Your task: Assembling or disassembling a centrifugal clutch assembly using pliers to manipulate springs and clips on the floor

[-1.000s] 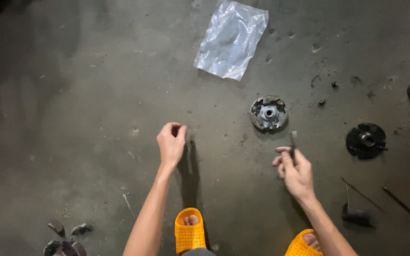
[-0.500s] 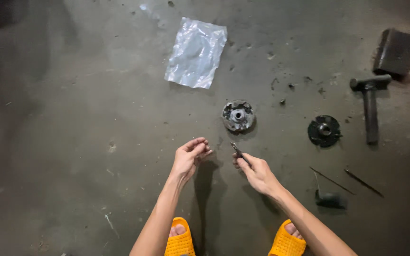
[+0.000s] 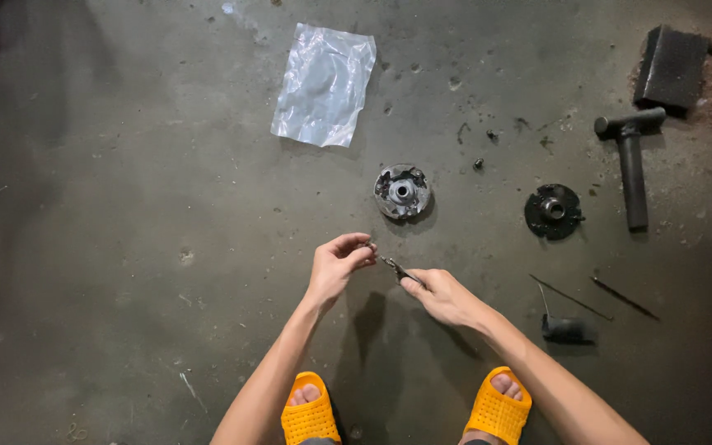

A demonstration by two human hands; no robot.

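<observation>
My left hand [image 3: 338, 265] hovers over the concrete floor, its fingertips pinched on a tiny dark part [image 3: 370, 245]. My right hand [image 3: 441, 294] is beside it and grips a thin dark metal tool [image 3: 394, 267] whose tip points at the left fingertips. Just beyond both hands lies a round grey metal hub [image 3: 402, 191] with a centre hole. A second, black round part [image 3: 552, 211] lies further right.
A crumpled clear plastic bag [image 3: 324, 84] lies at the back. A black T-shaped tool [image 3: 630, 161] and a dark block [image 3: 671, 67] are at the far right. Two thin rods [image 3: 570, 298] and a small dark cylinder [image 3: 569, 330] lie by my right foot in orange sandals [image 3: 497, 408].
My hands have come together: the left moved right and the right moved left, so the tool tip now meets the left fingertips. The camera view shifted, bringing the T-shaped tool and block into sight.
</observation>
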